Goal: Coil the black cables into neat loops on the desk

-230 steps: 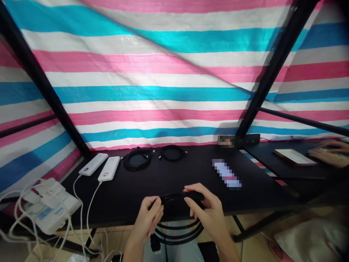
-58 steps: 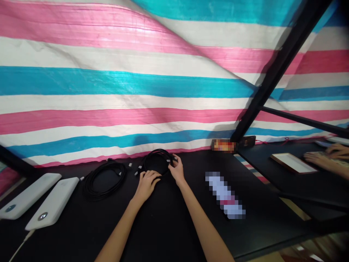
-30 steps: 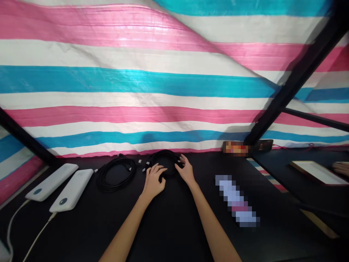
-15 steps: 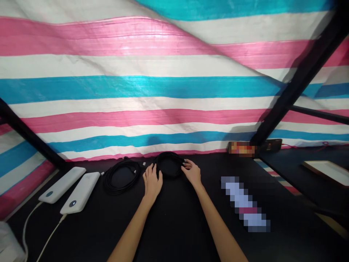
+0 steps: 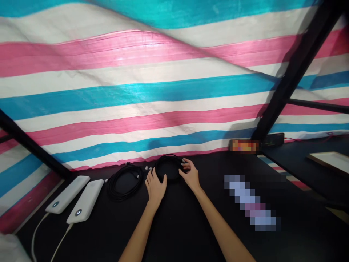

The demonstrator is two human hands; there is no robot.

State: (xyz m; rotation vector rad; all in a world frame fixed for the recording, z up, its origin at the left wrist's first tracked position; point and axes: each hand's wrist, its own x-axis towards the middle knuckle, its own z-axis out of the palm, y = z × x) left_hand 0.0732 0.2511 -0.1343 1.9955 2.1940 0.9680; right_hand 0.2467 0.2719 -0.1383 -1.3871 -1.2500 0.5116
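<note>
A coiled black cable lies on the black tabletop between my two hands. My left hand is loosely closed around the coil's left side, its thumb apart from the fingers. On the right side, my right hand has its fingers curled and its thumb near the loop's inner edge. The hands partly hide the coil where they meet it. To the left of my left hand rests a second coiled black cable, with small light-coloured connector ends near it.
Two white power banks with white cords plugged in lie at the left. A pixelated strip-shaped item is on the right. A pixelated box stands by the black frame post. Behind hangs a striped tarp.
The view has tilted slightly, so the tabletop things at left appear lower and farther right. Both hands stay at the coil, with the left thumb and fingers a little more spread.
</note>
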